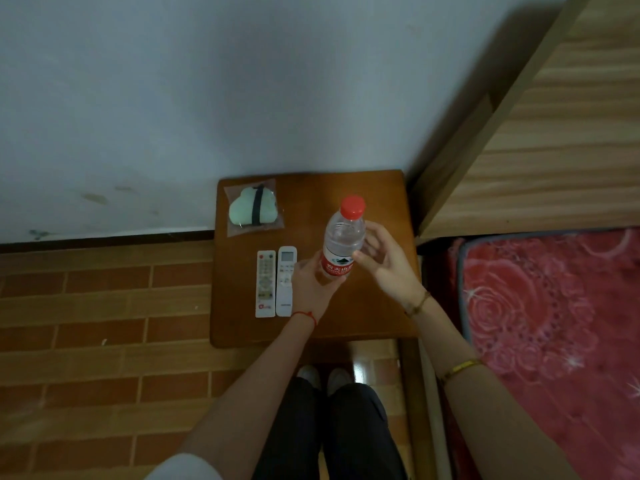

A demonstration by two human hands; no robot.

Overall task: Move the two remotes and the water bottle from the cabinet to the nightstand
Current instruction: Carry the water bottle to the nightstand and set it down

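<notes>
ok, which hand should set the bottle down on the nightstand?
Left. The left hand already has its grip round the water bottle at the label; the right hand only touches its side.

You are in a home bedroom: a wooden nightstand (363, 317) stands against the wall, with a bed's red floral blanket (554, 323) just beside it.

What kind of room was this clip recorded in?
Most likely a bedroom: a small wooden nightstand stands against the wall beside a bed with a wooden headboard and a red rose-patterned blanket. Two remotes lie on the nightstand.
</notes>
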